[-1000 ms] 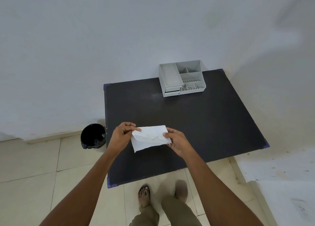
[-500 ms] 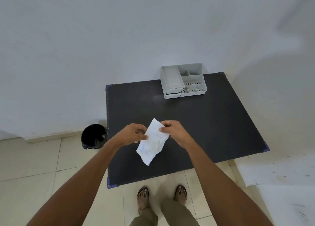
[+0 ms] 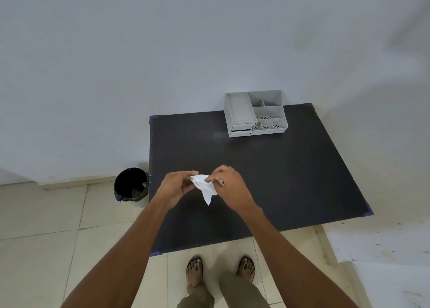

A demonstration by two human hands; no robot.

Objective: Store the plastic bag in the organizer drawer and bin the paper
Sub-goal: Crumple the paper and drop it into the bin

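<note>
Both my hands hold a white paper point(image 3: 206, 189) above the near part of the black table point(image 3: 290, 175). My left hand point(image 3: 178, 186) grips its left side and my right hand point(image 3: 229, 185) pinches its right side; the sheet is bunched between them, with one corner hanging down. A grey organizer point(image 3: 254, 113) with several open compartments and a small drawer at its lower left front stands at the table's far edge. A black-lined bin point(image 3: 131, 184) stands on the floor left of the table. No plastic bag can be made out.
A white wall runs behind the table. Beige floor tiles lie to the left and in front, where my feet in sandals point(image 3: 218, 269) stand. A white raised ledge point(image 3: 381, 249) lies at the lower right.
The flat sheet has been turned and gathered into a crumpled bunch as my hands closed toward each other. The view has shifted slightly down.
</note>
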